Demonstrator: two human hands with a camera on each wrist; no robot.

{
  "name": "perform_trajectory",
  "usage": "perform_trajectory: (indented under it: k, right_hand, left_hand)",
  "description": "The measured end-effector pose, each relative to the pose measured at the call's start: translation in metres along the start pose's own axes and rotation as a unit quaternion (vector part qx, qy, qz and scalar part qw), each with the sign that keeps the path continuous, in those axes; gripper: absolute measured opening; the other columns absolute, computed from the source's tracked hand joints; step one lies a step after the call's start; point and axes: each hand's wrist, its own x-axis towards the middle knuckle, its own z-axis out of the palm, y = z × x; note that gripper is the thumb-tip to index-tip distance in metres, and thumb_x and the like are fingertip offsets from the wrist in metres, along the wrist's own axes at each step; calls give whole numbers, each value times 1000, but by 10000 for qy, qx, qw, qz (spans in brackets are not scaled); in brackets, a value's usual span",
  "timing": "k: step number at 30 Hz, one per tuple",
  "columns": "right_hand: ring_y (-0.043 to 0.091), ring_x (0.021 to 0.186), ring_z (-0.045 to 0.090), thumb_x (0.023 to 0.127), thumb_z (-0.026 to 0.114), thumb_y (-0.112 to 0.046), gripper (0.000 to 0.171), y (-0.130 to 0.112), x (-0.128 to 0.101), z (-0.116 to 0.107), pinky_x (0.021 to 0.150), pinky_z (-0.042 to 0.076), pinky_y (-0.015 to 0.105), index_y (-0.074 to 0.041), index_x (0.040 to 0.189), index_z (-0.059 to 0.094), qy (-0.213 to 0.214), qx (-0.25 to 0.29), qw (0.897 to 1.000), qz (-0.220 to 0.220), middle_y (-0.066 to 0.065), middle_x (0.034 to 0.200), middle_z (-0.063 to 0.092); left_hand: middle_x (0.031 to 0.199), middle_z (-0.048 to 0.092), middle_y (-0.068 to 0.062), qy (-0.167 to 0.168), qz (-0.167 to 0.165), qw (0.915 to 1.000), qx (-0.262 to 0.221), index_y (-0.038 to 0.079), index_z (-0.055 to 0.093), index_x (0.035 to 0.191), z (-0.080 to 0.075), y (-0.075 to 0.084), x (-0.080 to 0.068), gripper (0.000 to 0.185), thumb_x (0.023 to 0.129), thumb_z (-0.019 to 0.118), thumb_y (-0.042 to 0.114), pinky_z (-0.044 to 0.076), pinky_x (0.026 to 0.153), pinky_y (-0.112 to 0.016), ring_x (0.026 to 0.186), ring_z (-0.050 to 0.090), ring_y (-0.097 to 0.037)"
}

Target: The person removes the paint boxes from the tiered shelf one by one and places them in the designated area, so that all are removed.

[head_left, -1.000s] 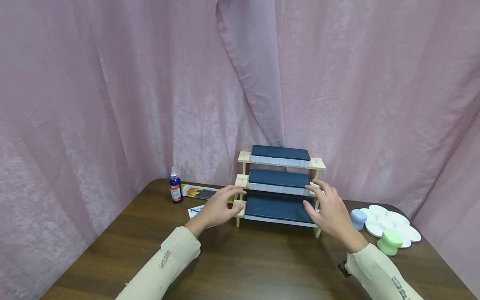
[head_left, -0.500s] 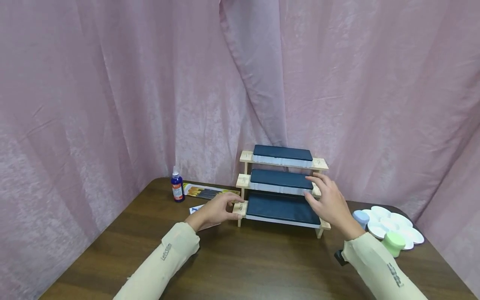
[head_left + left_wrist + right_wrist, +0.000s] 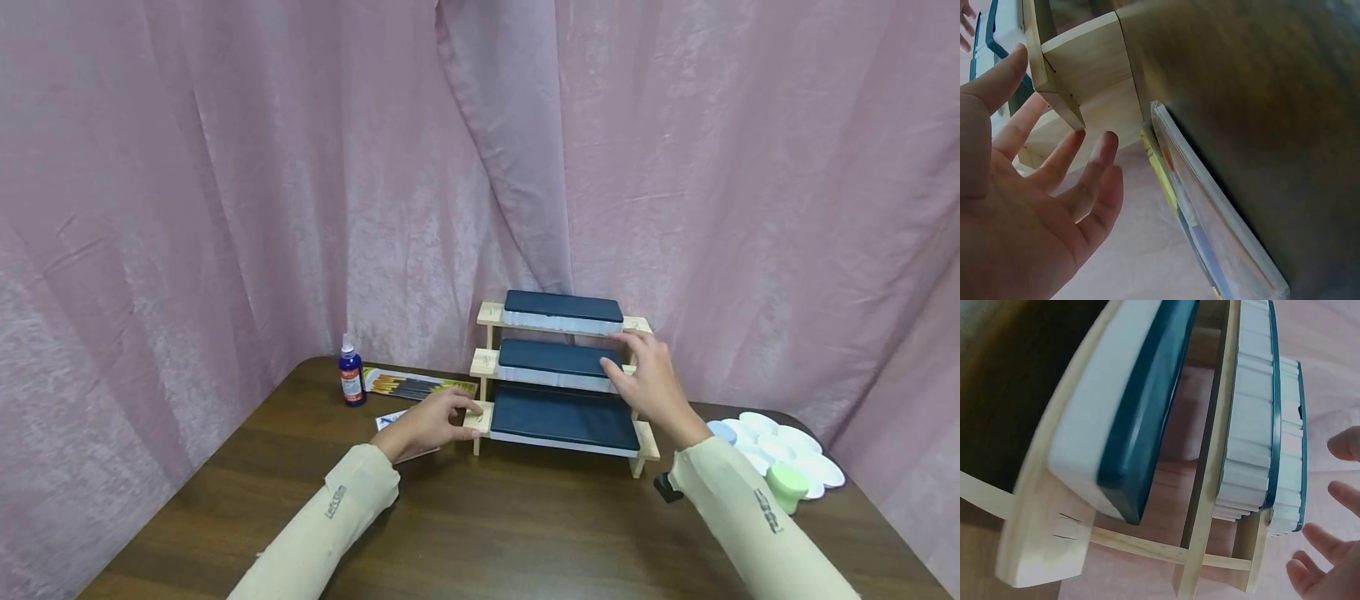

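A three-tier wooden step rack (image 3: 486, 362) stands at the back of the table. On each step lies a flat white box with a dark teal lid: the top box (image 3: 562, 307), the middle box (image 3: 558, 358) and the bottom box (image 3: 562, 417). My left hand (image 3: 427, 423) is at the left end of the lowest step, fingers loosely bent. In the left wrist view its fingertips are right at the wooden corner (image 3: 1063, 106). My right hand (image 3: 651, 379), fingers apart, overlaps the right end of the middle box. The right wrist view shows those fingers (image 3: 1329, 547) beside the upper boxes, gripping nothing.
On the left are a blue spray bottle (image 3: 351, 375), a pack of brushes (image 3: 408, 384) and a flat packet (image 3: 386, 419). A white flower-shaped palette (image 3: 798, 442), a green cup (image 3: 787, 486) and a blue cup (image 3: 722, 431) are on the right. Pink curtains hang behind.
My left hand has come down slightly to the lowest step's left end. My right hand has moved up and left over the middle box's end. The rack and boxes stay put.
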Motion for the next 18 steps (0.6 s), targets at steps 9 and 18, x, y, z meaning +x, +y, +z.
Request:
perform_trajectory:
  k: [9, 18]
  right_hand:
    - [49, 125, 38, 91, 69, -14, 44, 4, 21, 6, 99, 28, 62, 4, 130, 59, 377, 54, 9992, -105, 31, 138, 47]
    - [50, 130, 30, 93, 67, -18, 51, 10, 31, 9, 101, 27, 65, 3, 138, 53, 97, 36, 9996, 258, 31, 147, 38]
  left_hand:
    - [138, 54, -19, 172, 99, 9998, 32, 11, 72, 117, 4, -4, 4, 36, 85, 80, 24, 50, 95, -45, 106, 63, -32]
    - [137, 56, -16, 175, -184, 9996, -160, 10, 74, 115, 7, -6, 7, 36, 82, 83, 20, 53, 86, -36, 89, 65, -20]
